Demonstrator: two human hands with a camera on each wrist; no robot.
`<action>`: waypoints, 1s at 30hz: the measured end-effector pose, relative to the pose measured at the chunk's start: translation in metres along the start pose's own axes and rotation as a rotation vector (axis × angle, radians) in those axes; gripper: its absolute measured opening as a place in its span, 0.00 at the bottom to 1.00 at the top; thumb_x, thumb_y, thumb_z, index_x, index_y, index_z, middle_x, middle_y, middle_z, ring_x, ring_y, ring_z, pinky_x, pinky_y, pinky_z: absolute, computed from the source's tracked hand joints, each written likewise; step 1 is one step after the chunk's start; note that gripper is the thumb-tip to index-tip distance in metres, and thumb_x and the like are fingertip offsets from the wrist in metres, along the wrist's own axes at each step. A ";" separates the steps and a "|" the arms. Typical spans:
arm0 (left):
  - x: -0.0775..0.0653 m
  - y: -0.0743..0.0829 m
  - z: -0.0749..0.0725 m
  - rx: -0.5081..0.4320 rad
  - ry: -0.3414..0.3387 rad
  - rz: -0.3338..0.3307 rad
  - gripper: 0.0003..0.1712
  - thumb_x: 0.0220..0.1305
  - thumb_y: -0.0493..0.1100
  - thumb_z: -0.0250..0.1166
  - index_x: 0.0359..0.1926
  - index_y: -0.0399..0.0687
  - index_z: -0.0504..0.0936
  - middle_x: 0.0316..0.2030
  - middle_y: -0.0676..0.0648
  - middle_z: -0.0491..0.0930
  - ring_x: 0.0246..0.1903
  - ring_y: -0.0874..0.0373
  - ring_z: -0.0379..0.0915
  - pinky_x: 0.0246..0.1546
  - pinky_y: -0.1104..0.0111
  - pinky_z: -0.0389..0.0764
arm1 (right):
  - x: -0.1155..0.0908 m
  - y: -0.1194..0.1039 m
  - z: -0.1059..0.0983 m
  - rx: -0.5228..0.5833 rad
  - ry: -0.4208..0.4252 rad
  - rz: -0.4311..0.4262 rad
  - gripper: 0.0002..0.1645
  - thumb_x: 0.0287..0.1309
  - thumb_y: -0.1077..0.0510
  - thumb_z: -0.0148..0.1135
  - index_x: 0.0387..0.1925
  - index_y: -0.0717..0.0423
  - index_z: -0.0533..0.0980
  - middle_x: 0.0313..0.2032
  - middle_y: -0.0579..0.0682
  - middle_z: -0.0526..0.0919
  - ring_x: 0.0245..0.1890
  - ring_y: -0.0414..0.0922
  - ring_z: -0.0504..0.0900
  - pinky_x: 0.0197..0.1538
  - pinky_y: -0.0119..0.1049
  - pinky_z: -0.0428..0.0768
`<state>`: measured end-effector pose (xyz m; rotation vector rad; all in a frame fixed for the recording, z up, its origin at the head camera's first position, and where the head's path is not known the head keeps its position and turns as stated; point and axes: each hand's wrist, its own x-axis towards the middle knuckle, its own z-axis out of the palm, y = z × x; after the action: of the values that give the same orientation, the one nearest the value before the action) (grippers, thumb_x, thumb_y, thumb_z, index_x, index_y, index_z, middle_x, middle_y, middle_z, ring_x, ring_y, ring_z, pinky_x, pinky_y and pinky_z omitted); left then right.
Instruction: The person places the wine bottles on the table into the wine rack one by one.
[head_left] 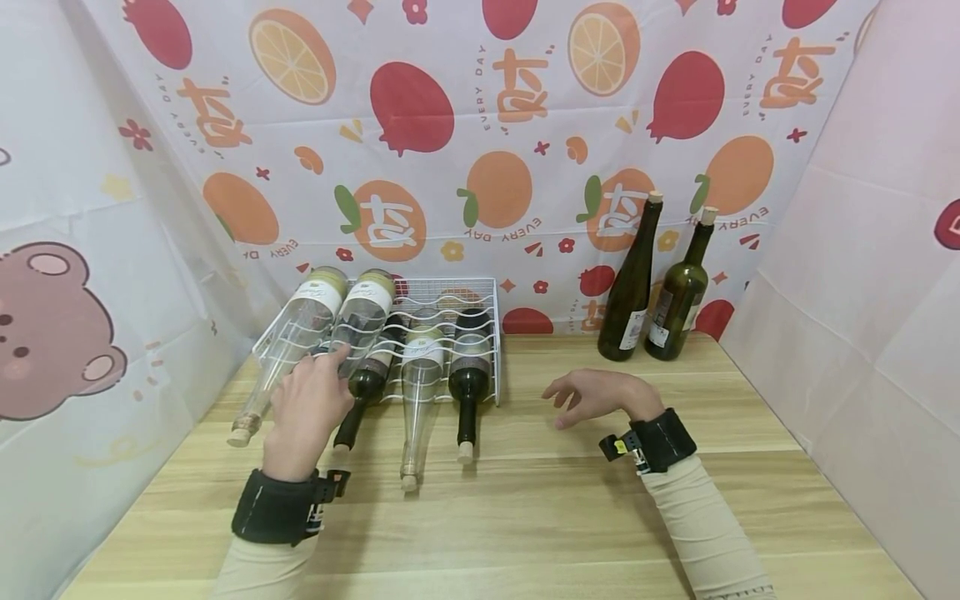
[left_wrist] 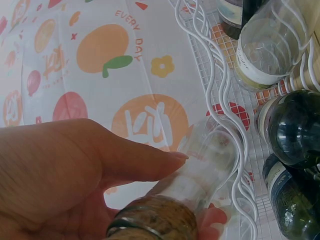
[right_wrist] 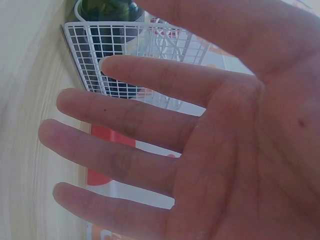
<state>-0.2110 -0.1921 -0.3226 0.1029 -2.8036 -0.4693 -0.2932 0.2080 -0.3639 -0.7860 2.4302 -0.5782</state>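
Note:
My left hand (head_left: 307,408) is over the left side of a white wire rack (head_left: 497,358). In the left wrist view its thumb and fingers grip the neck of a clear glass bottle (left_wrist: 200,167), just below the brown cork end. That bottle lies on the rack's upper tier, beside another clear bottle (head_left: 307,312) with its neck toward me. Lower down lie a dark bottle (head_left: 367,379), a clear bottle (head_left: 422,375) and a second dark bottle (head_left: 470,383), all corked. My right hand (head_left: 592,396) hovers over the table, right of the rack, holding nothing, fingers spread.
Two corked green bottles, a taller one (head_left: 628,292) and a shorter one (head_left: 677,308), stand upright at the table's back right. A fruit-print curtain (head_left: 450,192) closes off the back, and pale curtains hang on both sides of the wooden table (head_left: 540,517).

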 end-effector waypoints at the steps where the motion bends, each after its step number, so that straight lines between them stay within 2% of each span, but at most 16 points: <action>1: 0.000 0.000 0.000 0.001 0.000 0.001 0.33 0.64 0.35 0.60 0.71 0.46 0.74 0.50 0.23 0.79 0.45 0.22 0.77 0.32 0.38 0.76 | 0.000 0.000 0.000 0.001 0.001 0.000 0.36 0.64 0.49 0.71 0.69 0.59 0.73 0.61 0.62 0.82 0.59 0.54 0.85 0.62 0.50 0.81; 7: 0.000 0.000 -0.001 0.013 -0.015 0.005 0.33 0.64 0.35 0.60 0.72 0.46 0.72 0.52 0.23 0.78 0.46 0.21 0.77 0.32 0.36 0.76 | 0.000 0.000 0.000 0.000 0.004 -0.005 0.35 0.64 0.50 0.70 0.68 0.59 0.74 0.61 0.62 0.83 0.58 0.53 0.85 0.62 0.50 0.81; 18: 0.002 -0.002 -0.001 0.057 -0.047 0.012 0.32 0.68 0.40 0.58 0.72 0.41 0.68 0.48 0.20 0.77 0.44 0.19 0.76 0.33 0.34 0.77 | 0.000 0.002 0.000 -0.010 0.002 -0.010 0.35 0.65 0.49 0.70 0.69 0.59 0.73 0.61 0.62 0.83 0.58 0.53 0.85 0.63 0.50 0.81; 23: 0.003 -0.002 -0.003 0.065 -0.074 -0.005 0.32 0.69 0.41 0.58 0.72 0.41 0.66 0.49 0.20 0.76 0.45 0.18 0.76 0.33 0.33 0.77 | -0.001 0.003 0.000 0.009 0.008 -0.020 0.37 0.64 0.49 0.71 0.69 0.60 0.73 0.62 0.63 0.82 0.60 0.54 0.85 0.63 0.50 0.81; 30: 0.002 -0.001 -0.004 0.058 -0.076 -0.009 0.33 0.69 0.41 0.58 0.73 0.41 0.65 0.49 0.19 0.75 0.44 0.18 0.76 0.32 0.33 0.77 | -0.003 0.003 -0.001 0.025 0.018 -0.024 0.36 0.64 0.51 0.71 0.69 0.60 0.73 0.63 0.63 0.81 0.63 0.58 0.82 0.63 0.50 0.81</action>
<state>-0.2120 -0.1946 -0.3187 0.1130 -2.8932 -0.4021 -0.2932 0.2126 -0.3638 -0.8045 2.4280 -0.6268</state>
